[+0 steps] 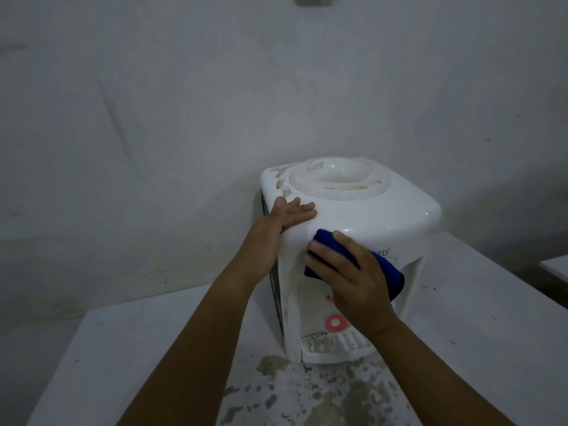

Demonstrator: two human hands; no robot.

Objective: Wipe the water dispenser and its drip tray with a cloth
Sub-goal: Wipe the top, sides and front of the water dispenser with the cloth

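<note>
Right now I see the right hand (353, 281) pressing the cloth (387, 272) flat on the water dispenser (368, 216) front, drip tray (335, 345) directly below at lower centre, left hand (289, 216) spread flat bracing upper-left corner.

Stained white table (153, 348), bare grey wall (153, 118), wall fitting at top edge (313, 0)

The dispenser (362, 216) is white with brownish smears on top and a red ring on its front. The cloth (384, 269) is dark blue. The white table (153, 339) shows mottled brown-grey blotches at its near edge.
</note>
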